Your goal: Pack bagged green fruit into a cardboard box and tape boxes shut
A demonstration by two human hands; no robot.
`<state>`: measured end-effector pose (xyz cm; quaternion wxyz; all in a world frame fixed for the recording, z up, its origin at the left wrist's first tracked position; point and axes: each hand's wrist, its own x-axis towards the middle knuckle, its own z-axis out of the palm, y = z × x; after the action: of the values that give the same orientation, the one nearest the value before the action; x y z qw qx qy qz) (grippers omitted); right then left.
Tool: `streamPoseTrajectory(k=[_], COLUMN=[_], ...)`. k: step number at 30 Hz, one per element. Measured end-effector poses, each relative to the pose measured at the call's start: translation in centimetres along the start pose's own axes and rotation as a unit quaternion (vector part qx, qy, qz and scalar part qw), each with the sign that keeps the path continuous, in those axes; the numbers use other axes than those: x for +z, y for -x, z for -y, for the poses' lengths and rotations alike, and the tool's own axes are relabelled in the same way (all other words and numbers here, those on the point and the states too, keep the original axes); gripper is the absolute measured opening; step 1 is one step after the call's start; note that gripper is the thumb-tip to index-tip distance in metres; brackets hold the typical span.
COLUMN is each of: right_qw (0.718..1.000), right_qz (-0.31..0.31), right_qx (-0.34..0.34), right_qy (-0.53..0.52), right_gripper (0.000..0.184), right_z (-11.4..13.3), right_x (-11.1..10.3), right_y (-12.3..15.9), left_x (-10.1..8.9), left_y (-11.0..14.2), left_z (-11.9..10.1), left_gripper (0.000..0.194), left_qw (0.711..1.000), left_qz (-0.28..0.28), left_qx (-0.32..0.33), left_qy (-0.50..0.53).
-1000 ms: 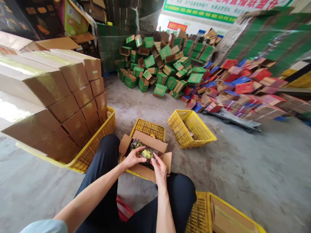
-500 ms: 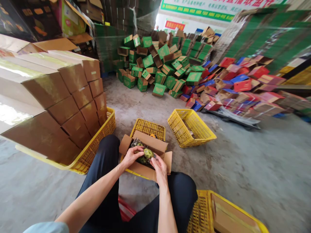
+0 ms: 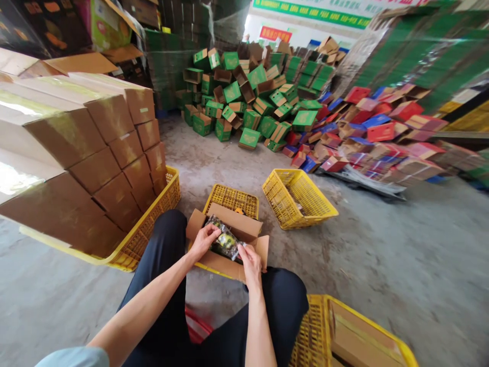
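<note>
In front of my knees an open cardboard box (image 3: 239, 223) sits on a yellow crate, its flaps folded outward. Clear plastic with green, dark-spotted fruit (image 3: 226, 241) inside lies across the box opening. My left hand (image 3: 205, 240) pinches the plastic near its left end, thumb against fingers. At the other end, my right hand (image 3: 250, 259) has its fingertips closed on the wrapping. More dark contents lie beneath, mostly hidden by the wrapped fruit and the hands.
Stacked cardboard boxes (image 3: 110, 158) fill a long yellow crate on the left. Another yellow crate (image 3: 298, 204) stands ahead right, and one holding cardboard (image 3: 359, 331) is by my right knee. Heaps of green boxes (image 3: 248, 138) and red and blue boxes (image 3: 381, 132) lie farther back.
My left hand has shifted slightly left and up, and its fingers have drawn together on the plastic. The fruit now shows more glossy wrapping. The view has shifted slightly.
</note>
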<state>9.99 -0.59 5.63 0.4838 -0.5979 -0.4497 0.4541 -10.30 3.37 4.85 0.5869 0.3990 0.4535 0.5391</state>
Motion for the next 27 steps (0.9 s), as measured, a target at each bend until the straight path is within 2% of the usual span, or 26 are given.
streamPoseTrajectory(k=[5, 10, 13, 15, 18, 22, 27], right_qw=[0.986, 0.974, 0.971, 0.970, 0.972, 0.981, 0.983], right_qz=[0.010, -0.028, -0.029, -0.035, -0.050, 0.003, 0.045], right_qx=[0.083, 0.076, 0.077, 0.073, 0.056, 0.057, 0.051], right_qy=[-0.147, -0.210, -0.224, -0.229, -0.222, -0.186, -0.173], right_gripper=[0.053, 0.051, 0.049, 0.050, 0.061, 0.052, 0.056], right_z=[0.00, 0.15, 0.31, 0.41, 0.57, 0.77, 0.73], right_x=[0.44, 0.29, 0.19, 0.17, 0.19, 0.26, 0.28], right_y=[0.22, 0.03, -0.02, 0.07, 0.30, 0.60, 0.73], left_x=[0.21, 0.19, 0.03, -0.10, -0.24, -0.17, -0.06], left_y=[0.49, 0.95, 1.01, 0.98, 0.94, 0.94, 1.03], left_z=[-0.35, -0.96, -0.94, -0.79, -0.58, -0.53, -0.75], left_gripper=[0.052, 0.089, 0.084, 0.074, 0.065, 0.056, 0.060], left_qw=[0.997, 0.979, 0.974, 0.977, 0.985, 0.992, 0.992], left_qz=[0.033, 0.149, 0.190, 0.185, 0.148, 0.105, 0.083], left_qx=[-0.050, -0.058, -0.041, -0.044, -0.055, -0.052, -0.074], left_qy=[0.044, 0.125, 0.119, 0.098, 0.064, 0.049, 0.058])
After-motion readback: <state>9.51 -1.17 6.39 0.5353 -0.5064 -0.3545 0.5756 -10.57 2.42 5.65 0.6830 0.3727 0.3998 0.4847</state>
